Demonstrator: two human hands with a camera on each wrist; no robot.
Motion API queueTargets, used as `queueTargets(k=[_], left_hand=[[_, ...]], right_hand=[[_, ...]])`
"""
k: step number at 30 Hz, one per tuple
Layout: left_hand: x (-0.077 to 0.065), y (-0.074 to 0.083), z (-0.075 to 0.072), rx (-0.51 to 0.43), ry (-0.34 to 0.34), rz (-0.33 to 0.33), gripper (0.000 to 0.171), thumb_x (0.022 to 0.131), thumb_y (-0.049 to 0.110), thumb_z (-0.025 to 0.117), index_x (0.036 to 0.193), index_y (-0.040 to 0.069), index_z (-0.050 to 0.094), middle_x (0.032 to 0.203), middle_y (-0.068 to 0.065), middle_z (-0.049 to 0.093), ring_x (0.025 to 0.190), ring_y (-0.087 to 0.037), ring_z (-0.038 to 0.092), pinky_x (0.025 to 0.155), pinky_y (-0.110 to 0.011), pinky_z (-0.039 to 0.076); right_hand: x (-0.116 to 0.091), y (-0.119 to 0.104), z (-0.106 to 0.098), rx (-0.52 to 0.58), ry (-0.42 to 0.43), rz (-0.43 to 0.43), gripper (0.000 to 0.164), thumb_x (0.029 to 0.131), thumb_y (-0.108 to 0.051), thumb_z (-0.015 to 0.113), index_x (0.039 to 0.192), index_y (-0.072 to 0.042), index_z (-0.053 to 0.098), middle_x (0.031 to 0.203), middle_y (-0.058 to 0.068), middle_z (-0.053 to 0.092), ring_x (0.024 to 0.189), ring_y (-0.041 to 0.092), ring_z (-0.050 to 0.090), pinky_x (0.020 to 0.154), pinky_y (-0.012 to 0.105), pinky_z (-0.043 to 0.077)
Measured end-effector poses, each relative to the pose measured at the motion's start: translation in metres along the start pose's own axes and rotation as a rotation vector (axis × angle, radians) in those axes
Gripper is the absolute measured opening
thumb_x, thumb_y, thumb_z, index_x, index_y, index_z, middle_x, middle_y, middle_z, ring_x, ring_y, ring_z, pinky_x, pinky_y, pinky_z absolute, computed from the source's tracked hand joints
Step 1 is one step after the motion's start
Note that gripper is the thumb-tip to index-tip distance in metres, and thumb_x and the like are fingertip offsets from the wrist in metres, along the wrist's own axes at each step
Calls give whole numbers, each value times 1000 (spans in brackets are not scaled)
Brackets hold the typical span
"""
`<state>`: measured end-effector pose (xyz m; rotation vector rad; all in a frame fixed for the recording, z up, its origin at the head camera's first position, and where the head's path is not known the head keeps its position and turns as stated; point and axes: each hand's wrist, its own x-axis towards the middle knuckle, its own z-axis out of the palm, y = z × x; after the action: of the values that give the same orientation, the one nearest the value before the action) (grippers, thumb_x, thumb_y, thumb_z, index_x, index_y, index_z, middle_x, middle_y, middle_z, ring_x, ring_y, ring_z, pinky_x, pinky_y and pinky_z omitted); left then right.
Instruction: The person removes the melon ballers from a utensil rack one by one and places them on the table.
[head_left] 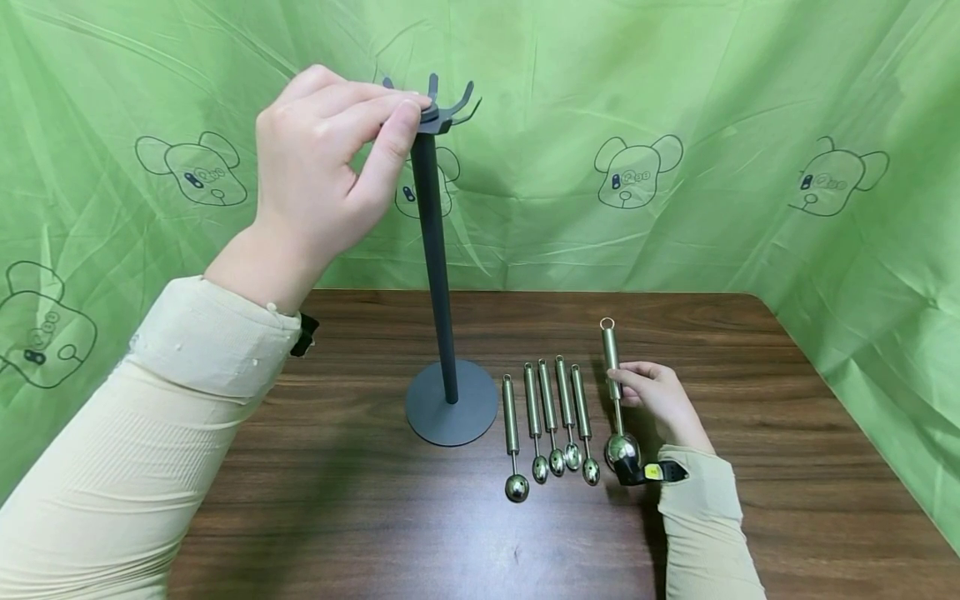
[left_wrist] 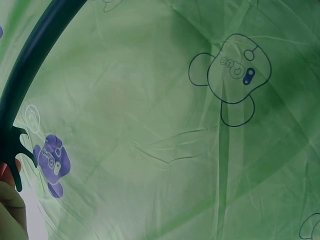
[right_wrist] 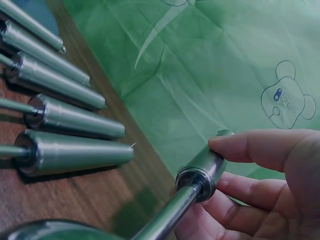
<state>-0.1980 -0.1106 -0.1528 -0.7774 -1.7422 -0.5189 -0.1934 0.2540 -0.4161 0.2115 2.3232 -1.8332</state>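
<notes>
My left hand pinches the top of a dark grey utensil stand between fingers and thumb, beside its curved hooks. In the left wrist view, part of the stand's pole and hooks shows at the left edge. My right hand holds a steel spoon by its thick handle, thumb on one side and fingers on the other. This spoon has a round bowl and a hanging ring at the handle's end; a wrist strap partly hides the bowl. It looks lifted off the table in the right wrist view.
Several smaller steel spoons lie side by side, handles away from me, between the stand's round base and my right hand. The dark wooden table ends at a green printed curtain at the back and right.
</notes>
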Motion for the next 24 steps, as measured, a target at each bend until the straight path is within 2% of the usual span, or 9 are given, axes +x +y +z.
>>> queueTargets(k=[10, 18, 24], left_hand=[[0, 0, 0, -4, 2, 16, 31, 96, 24, 53, 94, 10, 81, 97, -4, 78, 77, -31, 64, 68, -37, 42], [0, 1, -1, 1, 0, 3, 31, 97, 24, 53, 95, 11, 81, 97, -4, 78, 78, -31, 64, 69, -40, 44], [0, 2, 0, 0, 4, -7, 30, 96, 24, 54, 95, 11, 81, 96, -4, 78, 79, -31, 65, 70, -41, 45]], right_hand=[[7, 11, 4, -13, -40, 63, 43, 95, -15, 63, 124, 15, 53, 74, -11, 62, 65, 0, 59, 64, 19, 55], [9, 14, 10, -155, -62, 54, 46, 93, -19, 65, 122, 16, 57, 72, -10, 58, 62, -1, 54, 60, 18, 51], [7, 13, 14, -268, -43, 12, 44, 92, -21, 66, 117, 15, 62, 82, -2, 66, 67, 3, 58, 63, 21, 53]])
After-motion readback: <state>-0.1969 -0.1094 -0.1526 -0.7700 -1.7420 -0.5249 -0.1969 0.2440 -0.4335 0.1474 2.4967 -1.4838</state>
